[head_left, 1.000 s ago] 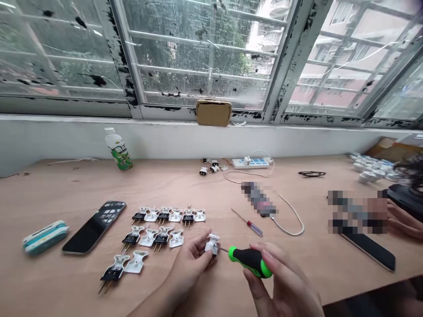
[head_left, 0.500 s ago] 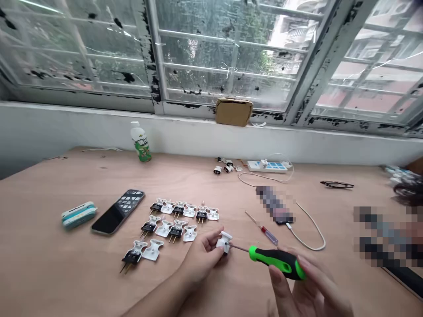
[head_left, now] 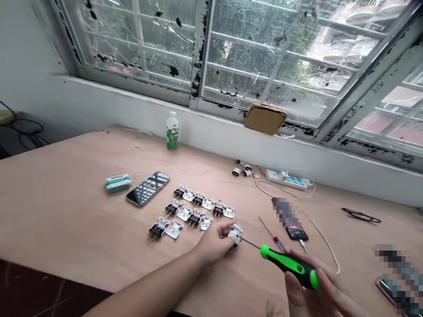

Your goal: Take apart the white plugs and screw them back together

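Observation:
Between the thumb and fingers of my left hand (head_left: 216,240) is a white plug (head_left: 235,235), held just above the table or resting on it; I cannot tell which. My right hand (head_left: 317,286) grips the end of a green and black screwdriver (head_left: 289,263). Its shaft points left, and the tip meets the hole in the plug's side. To the left of the plug lie several opened plugs in rows, black pin halves (head_left: 158,227) beside white shell halves (head_left: 174,228). Behind my right hand rests a second screwdriver (head_left: 279,243) with a clear and red handle.
A phone (head_left: 148,188) and a blue-white packet (head_left: 118,183) lie at the left. Behind them stands a bottle (head_left: 172,132). Along the back are more plugs (head_left: 246,171) and a power strip (head_left: 287,179). A charging phone (head_left: 291,220) and glasses (head_left: 361,215) lie to the right.
My view has turned left and tilted, so everything sits further right in the picture. The screwdriver tip stays at the plug, and both hands keep their hold.

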